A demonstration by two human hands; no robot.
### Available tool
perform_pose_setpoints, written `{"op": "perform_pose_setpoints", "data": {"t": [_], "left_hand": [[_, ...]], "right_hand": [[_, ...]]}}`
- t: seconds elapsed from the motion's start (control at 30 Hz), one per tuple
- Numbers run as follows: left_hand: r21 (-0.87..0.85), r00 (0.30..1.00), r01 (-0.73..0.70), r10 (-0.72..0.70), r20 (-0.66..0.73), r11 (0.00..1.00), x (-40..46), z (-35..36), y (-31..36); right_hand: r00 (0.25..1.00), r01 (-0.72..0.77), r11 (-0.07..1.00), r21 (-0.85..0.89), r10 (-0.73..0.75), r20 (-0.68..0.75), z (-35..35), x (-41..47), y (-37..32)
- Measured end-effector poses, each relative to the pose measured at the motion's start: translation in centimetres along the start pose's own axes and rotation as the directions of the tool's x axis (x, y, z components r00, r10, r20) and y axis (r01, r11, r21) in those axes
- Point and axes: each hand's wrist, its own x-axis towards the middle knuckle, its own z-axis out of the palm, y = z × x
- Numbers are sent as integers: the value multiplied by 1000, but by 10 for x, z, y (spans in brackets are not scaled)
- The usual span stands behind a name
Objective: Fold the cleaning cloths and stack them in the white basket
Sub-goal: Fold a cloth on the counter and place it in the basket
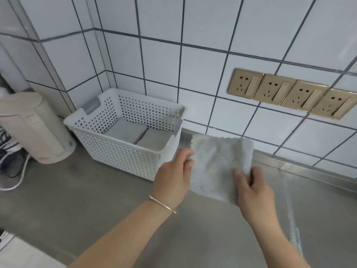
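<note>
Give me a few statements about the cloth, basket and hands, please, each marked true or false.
1. Both hands hold the cloth. True: left hand and right hand each grip an edge.
2. The basket is empty. False: folded cloths lie inside.
3. The basket stands right of the cloth. False: it stands left.
4. Four sockets sit on the tiled wall. True.
5. The bracelet is on the right wrist. False: the left.

Grey cloth (220, 163) between left hand (173, 178) and right hand (253, 188), beside white basket (123, 151).
</note>
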Motion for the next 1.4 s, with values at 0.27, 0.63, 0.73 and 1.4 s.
{"op": "perform_pose_setpoints", "data": {"t": [0.27,0.63,0.73,1.4], "left_hand": [[0,942,-195,187,-279,981,86,-127,-23],[126,941,126,-159,299,984,223,-143,-191],[202,852,101,-189,489,974,236,-118,-220],[321,619,-90,-199,759,943,231,-17,-297]], "right_hand": [[896,439,898,-44,-441,-63,58,25,-139],[998,34,935,-353,-53,-46,237,121,-154],[999,-41,852,-522,33,-25,259,136,-143],[843,-50,381,-923,511,165,319,188,-57]]}}
